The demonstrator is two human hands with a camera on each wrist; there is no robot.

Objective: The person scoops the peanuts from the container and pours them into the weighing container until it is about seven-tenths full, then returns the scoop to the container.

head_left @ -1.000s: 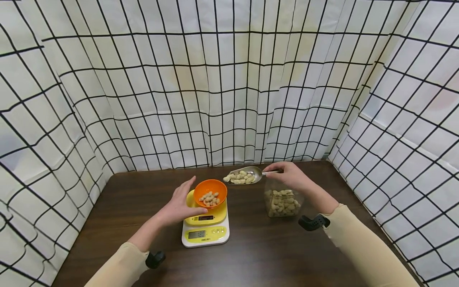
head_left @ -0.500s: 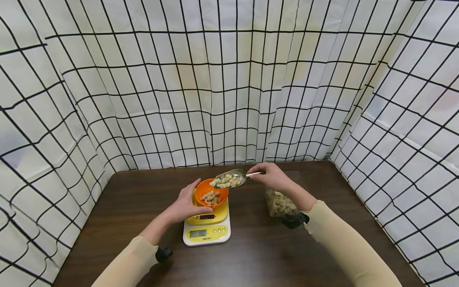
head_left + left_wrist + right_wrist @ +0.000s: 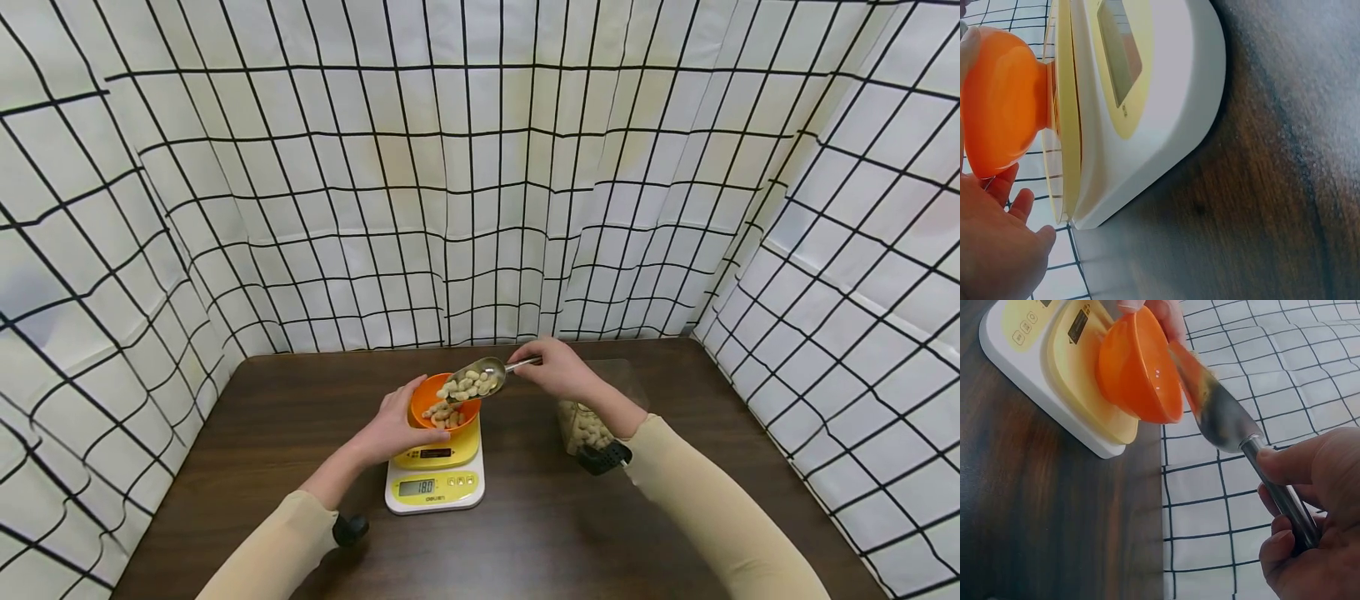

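Observation:
An orange bowl [image 3: 422, 408] with some peanuts inside stands on the yellow-and-white kitchen scale [image 3: 438, 492], whose display reads about 18.0. My left hand [image 3: 393, 425] holds the bowl from its left side, thumb at the front and fingers at the back. In my right hand [image 3: 553, 367] is the handle of a metal scoop [image 3: 1225, 419]. Peanuts [image 3: 468, 384] fill the scoop, its tip tilted down over the bowl's rim. From the right wrist view, thumb and curled fingers wrap the scoop's handle. The left wrist view shows the bowl's outer wall [image 3: 1004, 100] against the left fingers.
A clear container [image 3: 581, 427] of peanuts stands to the right, partly hidden by my right forearm. The dark wooden table [image 3: 495, 550] spreads below. White curtains [image 3: 480, 208] with black grid lines enclose its back and sides.
My right hand has carried the loaded scoop left from near the container to over the bowl and tipped it down. My left hand has closed in on the bowl.

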